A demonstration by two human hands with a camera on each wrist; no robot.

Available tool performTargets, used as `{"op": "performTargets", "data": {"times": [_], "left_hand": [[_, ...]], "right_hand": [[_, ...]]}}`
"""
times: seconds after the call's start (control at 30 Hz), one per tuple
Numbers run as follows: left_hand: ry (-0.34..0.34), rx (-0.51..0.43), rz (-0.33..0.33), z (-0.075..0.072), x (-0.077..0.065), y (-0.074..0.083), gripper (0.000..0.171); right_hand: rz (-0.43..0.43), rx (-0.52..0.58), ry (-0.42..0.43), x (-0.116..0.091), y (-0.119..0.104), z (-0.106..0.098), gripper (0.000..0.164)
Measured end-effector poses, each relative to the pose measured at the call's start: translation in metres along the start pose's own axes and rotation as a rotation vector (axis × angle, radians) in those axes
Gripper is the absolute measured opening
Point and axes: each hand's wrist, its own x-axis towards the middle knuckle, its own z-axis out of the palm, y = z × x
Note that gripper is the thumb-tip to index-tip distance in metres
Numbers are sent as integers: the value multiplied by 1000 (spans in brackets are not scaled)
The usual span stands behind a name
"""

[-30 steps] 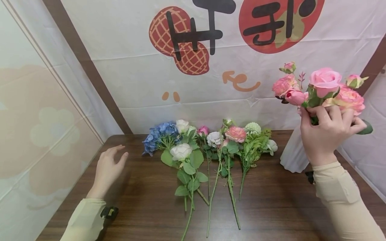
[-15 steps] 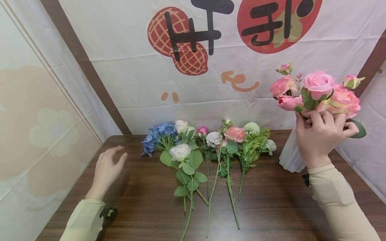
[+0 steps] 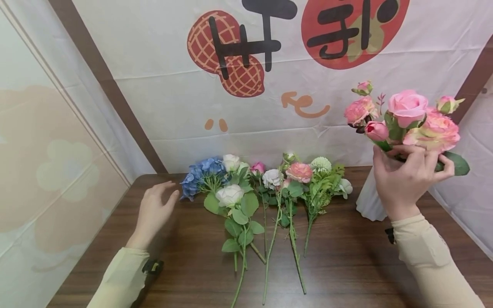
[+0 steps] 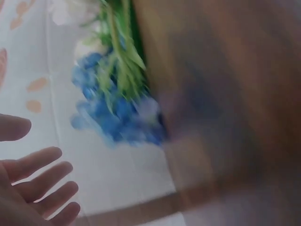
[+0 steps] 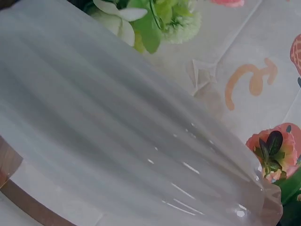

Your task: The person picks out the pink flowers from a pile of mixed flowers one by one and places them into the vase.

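My right hand (image 3: pixel 402 182) is at the mouth of a white fluted vase (image 3: pixel 371 199), its fingers curled round the stems just below a pink rose (image 3: pixel 408 108). Around that rose sit pink-and-yellow peonies (image 3: pixel 433 130), a pink tulip-like bud (image 3: pixel 376 131) and smaller buds. The stems' lower parts are hidden by the hand and vase. In the right wrist view the vase (image 5: pixel 131 117) fills most of the picture, and that hand does not show. My left hand (image 3: pixel 155 211) is held with relaxed, spread fingers over the table, left of a blue hydrangea (image 3: pixel 204 175); it touches nothing.
Across the brown wooden table (image 3: pixel 185 261) lie a white rose (image 3: pixel 230 195), a coral peony (image 3: pixel 299 172), a pale green pompon flower (image 3: pixel 321 164), ferny greenery (image 3: pixel 321 192) and other stems. A printed white cloth (image 3: pixel 169 107) hangs behind the table.
My left hand has moved right, closer to the hydrangea. My right hand has shifted slightly left and down with the pink flowers, and its fingers lie lower on the stems.
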Motion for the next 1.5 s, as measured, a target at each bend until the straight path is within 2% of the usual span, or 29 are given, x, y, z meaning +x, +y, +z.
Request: {"op": "performTargets", "data": {"times": [0.1,0.2,0.3,0.4,0.5,0.63,0.83,1.07,1.2,1.33,1.5], "left_hand": [[13,-33,29,7,8,18,32],[6,-52,40,16,18,37,32],[-14,-66,35,27,26,53,32],[-37,-80,27,36,32,67,32],[-45,-95,24,43,37,80,32],[-75,-99,15,48,42,94,32],[-150,-100,-8,54,47,113,31],[-232,-106,-26,70,52,131,30],[-338,-100,-75,85,58,140,26],[-448,-59,-91,105,70,145,22],[-506,13,-80,126,90,148,13]], "right_hand": [[-26,95,81,-7,-10,1,42],[-128,188,130,-16,-23,3,38],[-225,255,73,-26,-33,6,38],[-241,279,-67,-36,-39,8,35],[-196,274,-247,-41,-40,12,26],[-112,203,-470,-45,-44,17,20],[9,102,-696,-48,-51,21,23],[122,56,-886,-53,-60,28,26],[163,43,-961,-55,-63,33,30],[188,47,-1010,-55,-68,37,30],[208,44,-1048,-54,-76,39,31]]}}
